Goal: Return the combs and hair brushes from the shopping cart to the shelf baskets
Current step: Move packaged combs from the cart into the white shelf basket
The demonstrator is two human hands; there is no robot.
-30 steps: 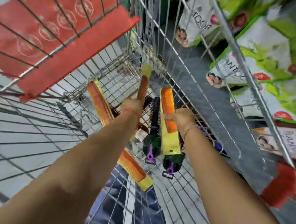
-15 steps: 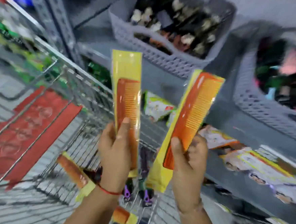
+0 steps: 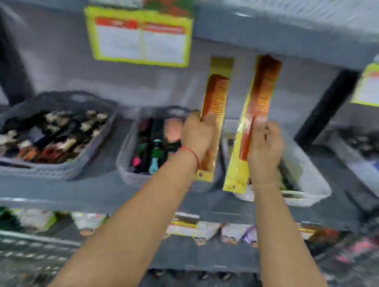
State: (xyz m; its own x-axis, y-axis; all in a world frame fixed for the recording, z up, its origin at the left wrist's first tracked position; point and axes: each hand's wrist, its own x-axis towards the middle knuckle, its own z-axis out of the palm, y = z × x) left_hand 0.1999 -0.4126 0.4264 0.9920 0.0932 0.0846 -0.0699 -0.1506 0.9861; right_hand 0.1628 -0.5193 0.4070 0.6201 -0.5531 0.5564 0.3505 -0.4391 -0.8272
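Both your bare forearms reach up and forward from the lower edge of the view, side by side and near each other. Your left hand (image 3: 197, 136) is raised with its back toward you, fingers (image 3: 191, 118) curled closed around something it holds upright; a thin red thread bracelet (image 3: 191, 153) circles that wrist. Your right hand (image 3: 265, 148) sits just beside it at about the same height, back toward you too, its fingers (image 3: 272, 131) bent inward in a closed grip. Both wrists are straight, in line with the forearms.
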